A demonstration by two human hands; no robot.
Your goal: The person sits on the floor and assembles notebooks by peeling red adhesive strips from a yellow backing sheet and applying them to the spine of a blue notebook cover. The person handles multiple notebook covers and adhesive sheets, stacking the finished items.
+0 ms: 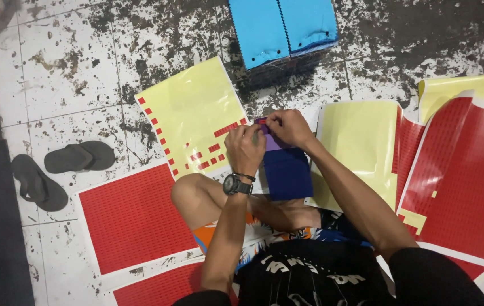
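A stack of dark blue fabric swatches (287, 173) rests on the seated person's knee, a purple piece showing at its top edge. Both hands meet there: the left hand (244, 148), with a black wristwatch (236, 185), is curled with its fingertips pinched at the top edge, and the right hand (288, 127) pinches the same edge from the other side. Just beyond lies a yellow backing sheet (188, 107) with a few red stickers left on it. Two full red sticker sheets (131, 218) lie by the left knee, more red and yellow sheets to the right. A pile of light blue swatches (280, 25) sits farther off, and two dark sandals (60, 170) lie on the stained tile floor (66, 68).
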